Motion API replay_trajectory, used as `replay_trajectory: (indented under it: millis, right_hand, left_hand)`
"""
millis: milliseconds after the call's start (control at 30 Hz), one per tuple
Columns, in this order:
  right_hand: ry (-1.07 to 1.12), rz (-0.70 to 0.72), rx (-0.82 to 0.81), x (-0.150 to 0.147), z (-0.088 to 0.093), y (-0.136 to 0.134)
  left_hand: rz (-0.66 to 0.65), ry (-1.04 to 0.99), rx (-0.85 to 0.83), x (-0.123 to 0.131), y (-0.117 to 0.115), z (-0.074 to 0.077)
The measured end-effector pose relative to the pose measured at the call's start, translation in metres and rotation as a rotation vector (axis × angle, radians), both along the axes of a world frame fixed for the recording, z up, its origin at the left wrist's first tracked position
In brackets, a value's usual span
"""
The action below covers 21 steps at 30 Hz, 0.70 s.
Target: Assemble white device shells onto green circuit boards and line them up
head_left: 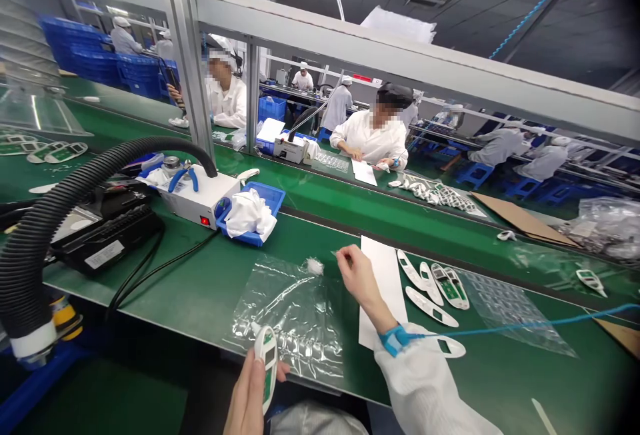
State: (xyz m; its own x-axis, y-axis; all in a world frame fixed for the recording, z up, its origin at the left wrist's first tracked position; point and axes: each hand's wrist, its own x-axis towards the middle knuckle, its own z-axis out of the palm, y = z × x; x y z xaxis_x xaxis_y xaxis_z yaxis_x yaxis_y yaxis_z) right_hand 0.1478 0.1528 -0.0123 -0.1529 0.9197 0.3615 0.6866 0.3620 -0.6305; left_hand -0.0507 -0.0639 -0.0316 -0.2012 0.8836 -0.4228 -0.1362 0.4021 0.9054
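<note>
The left hand [247, 392] was closed around a white shell [267, 368], its green board showing, fingers gripping both edges. Ahead and to its right, the right hand [357, 272] hung with thumb and forefinger pinched together; a pale sliver seemed to show at their tips, too small to be sure.

Just left of that pinch lay white bits [314, 266] on a clear bag [290, 318]; paper [389, 275] lay beneath the right wrist, more shells [431, 282] beyond it.

The step looked like two-handed work on one shell; the next move called for a steady left grip and a precise right pinch.
</note>
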Motion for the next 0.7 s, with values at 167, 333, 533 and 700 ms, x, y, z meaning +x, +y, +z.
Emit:
replay_trajectory:
  millis: [167, 333, 533, 700]
  right_hand:
    - [-0.271, 0.275, 0.077, -0.028, 0.002, -0.011]
    - [-0.108, 0.325, -0.168, -0.013, 0.012, -0.071]
    - [-0.074, 0.229, -0.370, -0.014, 0.004, -0.145]
    - [-0.047, 0.062, -0.211, 0.026, -0.006, -0.142]
  left_hand:
    - [-0.002, -0.003, 0.090, -0.002, -0.001, -0.004]
    - [0.024, -0.155, 0.083, -0.005, -0.003, -0.001]
    - [0.062, -0.399, -0.030, 0.000, -0.002, 0.003]
    - [0.072, -0.364, -0.021, 0.010, -0.004, 0.008]
